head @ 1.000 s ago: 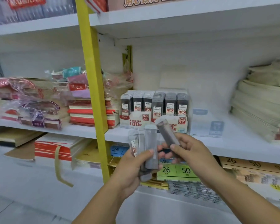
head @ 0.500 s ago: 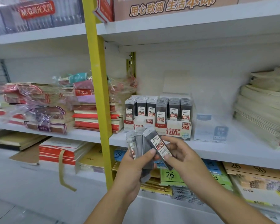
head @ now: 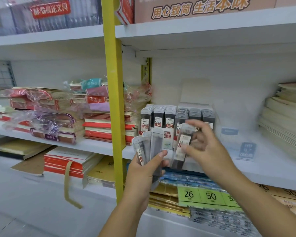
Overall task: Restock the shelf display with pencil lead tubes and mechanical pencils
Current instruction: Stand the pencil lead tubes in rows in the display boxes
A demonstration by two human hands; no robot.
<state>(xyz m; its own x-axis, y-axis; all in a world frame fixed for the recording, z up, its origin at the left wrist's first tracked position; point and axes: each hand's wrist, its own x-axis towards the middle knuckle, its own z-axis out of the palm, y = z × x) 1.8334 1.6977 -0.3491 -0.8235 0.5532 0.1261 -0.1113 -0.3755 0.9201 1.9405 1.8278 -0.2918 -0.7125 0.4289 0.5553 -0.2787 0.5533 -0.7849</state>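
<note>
Single view, worn on head, wide-angle. Looking forward and slightly down at white shelf (head: 272, 175), close in. Framed low centre, nearest lens: left hand (head: 143, 170), right hand (head: 207, 147), forearms in from bottom edge. Just behind, mid-frame: display box (head: 167, 134). Left of centre, top to bottom: yellow upright (head: 112, 82). Cropped at top: upper shelf (head: 212, 29).

- Left forearm (head: 120, 216), bare, slants up from the bottom edge, wrist straight.
- Left grip (head: 143, 171) is upright, curled round a fan of tubes (head: 149, 144), with the thumb (head: 161, 155) pressed on their front.
- Right forearm (head: 256, 197), bare, comes in from the lower right, slanting up and left.
- Right grip (head: 207, 147), blurred, is just beside the left and slightly higher, pinching one tube (head: 182, 151) between thumb and fingers.
</note>
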